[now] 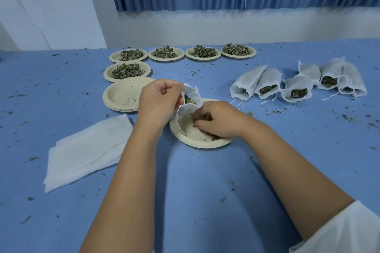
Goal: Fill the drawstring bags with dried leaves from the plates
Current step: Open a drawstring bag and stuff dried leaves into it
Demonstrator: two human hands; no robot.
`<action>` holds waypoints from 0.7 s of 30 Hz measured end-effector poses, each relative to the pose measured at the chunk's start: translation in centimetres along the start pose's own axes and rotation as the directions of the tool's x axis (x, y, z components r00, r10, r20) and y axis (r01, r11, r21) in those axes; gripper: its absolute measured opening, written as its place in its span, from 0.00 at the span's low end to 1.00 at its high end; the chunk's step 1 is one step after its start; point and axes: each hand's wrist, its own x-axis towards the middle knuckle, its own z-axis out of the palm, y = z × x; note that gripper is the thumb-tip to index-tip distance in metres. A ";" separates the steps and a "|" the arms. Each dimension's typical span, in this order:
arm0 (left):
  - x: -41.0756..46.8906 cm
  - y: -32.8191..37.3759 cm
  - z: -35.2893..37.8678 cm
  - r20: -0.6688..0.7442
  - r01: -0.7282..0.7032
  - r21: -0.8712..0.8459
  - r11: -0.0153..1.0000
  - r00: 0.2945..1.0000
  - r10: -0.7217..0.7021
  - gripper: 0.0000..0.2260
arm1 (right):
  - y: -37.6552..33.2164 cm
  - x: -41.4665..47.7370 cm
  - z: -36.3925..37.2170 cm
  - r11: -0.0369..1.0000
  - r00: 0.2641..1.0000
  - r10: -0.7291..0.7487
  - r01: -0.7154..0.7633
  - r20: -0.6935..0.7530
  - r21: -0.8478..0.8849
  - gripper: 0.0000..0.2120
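Note:
My left hand (159, 98) pinches the rim of a white drawstring bag (192, 95) and holds its mouth open above a beige plate (186, 132). Dark leaves show inside the bag, and its string hangs down onto the plate. My right hand (218, 119) lies in that plate with fingers curled over the last dried leaves (200, 118). Several plates heaped with dried leaves (127, 70) stand at the back. A stack of flat empty bags (86, 150) lies at the left.
A stack of empty plates (123, 94) sits left of my left hand. Several filled bags (296, 88) lie in a row at the right. Leaf crumbs are scattered over the blue table (205, 181). A wall and blue curtain stand behind.

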 end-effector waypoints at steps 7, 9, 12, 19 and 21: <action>0.0 0.0 0.0 0.000 -0.009 0.006 1.000 1.000 0.009 0.06 | 1.1 -0.7 -2.0 0.997 0.997 0.076 -0.076 0.023 0.021 0.12; 0.0 0.0 0.0 -0.001 -0.013 0.011 1.000 1.000 0.013 0.06 | 1.1 -0.8 -2.0 0.992 0.991 0.108 -0.102 0.079 -0.073 0.18; 0.0 -0.1 0.0 0.001 -0.018 0.019 1.000 1.000 0.018 0.06 | 0.5 -0.9 -1.7 0.994 0.988 0.091 -0.084 0.124 -0.064 0.24; 0.1 -0.1 0.0 0.004 -0.015 0.024 1.000 1.000 0.015 0.06 | 0.2 -1.2 -2.7 0.995 0.997 0.074 -0.073 0.000 0.074 0.11; 0.1 -0.2 0.0 0.007 -0.019 0.026 0.999 1.000 0.019 0.06 | 0.2 -1.5 -3.0 0.994 0.993 0.112 -0.112 0.028 0.011 0.13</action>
